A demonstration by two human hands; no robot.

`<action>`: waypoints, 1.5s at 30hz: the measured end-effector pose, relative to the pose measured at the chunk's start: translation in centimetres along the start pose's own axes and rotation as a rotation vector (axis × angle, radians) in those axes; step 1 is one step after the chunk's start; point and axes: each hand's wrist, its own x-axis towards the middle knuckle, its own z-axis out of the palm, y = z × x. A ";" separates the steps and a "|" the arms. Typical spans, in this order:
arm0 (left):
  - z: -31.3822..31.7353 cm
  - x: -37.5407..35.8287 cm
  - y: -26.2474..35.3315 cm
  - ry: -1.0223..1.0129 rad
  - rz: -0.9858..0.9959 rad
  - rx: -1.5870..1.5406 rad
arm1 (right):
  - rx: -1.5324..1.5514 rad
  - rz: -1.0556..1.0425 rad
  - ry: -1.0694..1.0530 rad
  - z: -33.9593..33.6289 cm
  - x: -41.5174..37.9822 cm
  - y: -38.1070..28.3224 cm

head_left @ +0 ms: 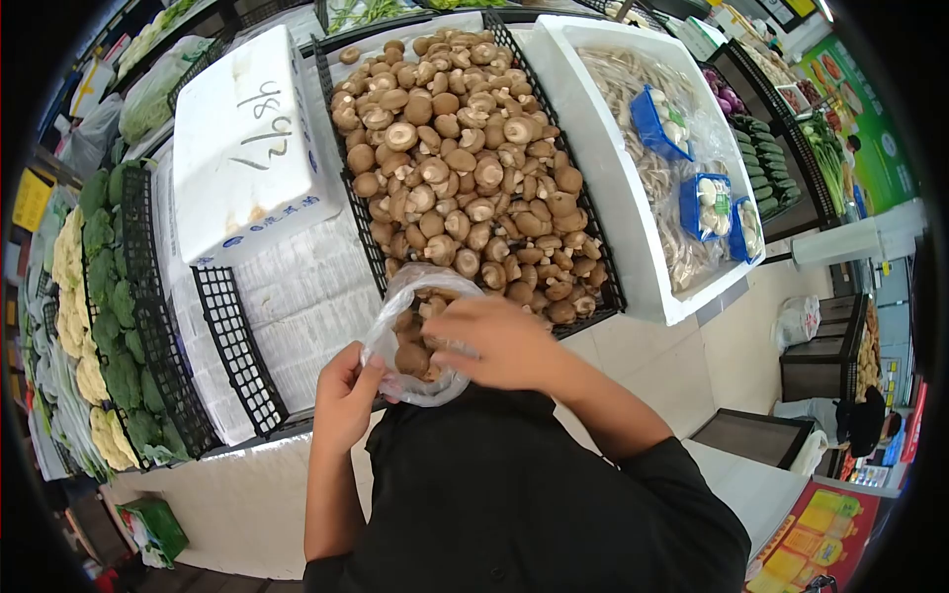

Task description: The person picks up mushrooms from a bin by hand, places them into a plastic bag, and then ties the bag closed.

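Holding bag (420, 331) of mushrooms (410, 356), crate (348, 128) heaped

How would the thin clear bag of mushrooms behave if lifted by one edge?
The bag looks floppy: its film crumples around the left hand and sags. Probably light, with only some mushrooms inside. It may spill, since the mouth gapes where the right hand rests.

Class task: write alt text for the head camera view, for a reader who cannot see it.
A person's left hand holds a clear plastic bag of brown mushrooms while the right hand reaches into it. Behind the bag, a black crate is heaped with loose mushrooms; a white foam box sits to its left.
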 end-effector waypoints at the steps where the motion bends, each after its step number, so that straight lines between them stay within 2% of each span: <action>1: -0.2 0.0 -0.2 -0.002 0.005 -0.002 | 0.058 0.051 0.065 -1.6 -0.4 0.4; 4: -0.7 0.2 -0.6 -0.006 0.012 0.000 | 0.130 0.264 0.355 -6.0 -1.4 2.9; 6: -1.0 0.2 -0.4 -0.003 0.010 0.014 | 0.123 0.348 0.496 -6.4 -2.4 5.4; 9: -1.2 0.3 -0.2 -0.013 -0.002 0.012 | -0.045 0.394 0.389 -4.5 -3.3 7.1; 13: -1.4 0.3 0.0 -0.018 -0.009 0.062 | -0.176 0.253 0.274 0.2 -4.0 6.9; 16: -1.1 0.3 0.5 -0.018 -0.008 0.084 | -0.247 0.276 0.195 2.8 -4.1 8.0; 20: -0.9 0.2 0.5 -0.020 -0.012 0.073 | -0.330 0.244 0.215 2.8 -3.9 9.0; 23: -1.0 0.1 0.3 -0.018 -0.015 0.072 | -0.344 0.301 0.226 2.9 -3.6 9.8; 27: -1.1 0.0 0.0 -0.012 -0.006 0.048 | -0.133 0.256 0.467 0.6 -3.0 9.7; 28: -1.0 0.0 0.1 -0.004 -0.009 0.039 | -0.054 0.270 0.606 0.4 -2.8 9.0; 31: -0.9 -0.1 0.2 -0.001 -0.017 0.029 | 0.192 0.285 0.604 -3.2 -2.4 4.5; 32: -1.1 0.0 0.0 -0.009 -0.013 0.034 | 0.191 0.181 0.625 -3.2 -2.2 4.1; 35: -1.0 0.2 -0.1 -0.007 0.006 0.052 | 0.117 0.000 0.445 -2.4 -0.9 1.7; 38: -1.0 0.2 0.0 -0.014 0.010 0.042 | -0.010 -0.093 0.338 0.3 0.3 0.0; 41: -1.1 0.1 -0.1 -0.013 0.012 0.030 | -0.247 -0.030 0.130 2.6 1.0 -0.2; 45: -1.1 0.1 -0.4 -0.019 0.023 0.020 | -0.360 -0.012 0.140 4.2 1.9 0.0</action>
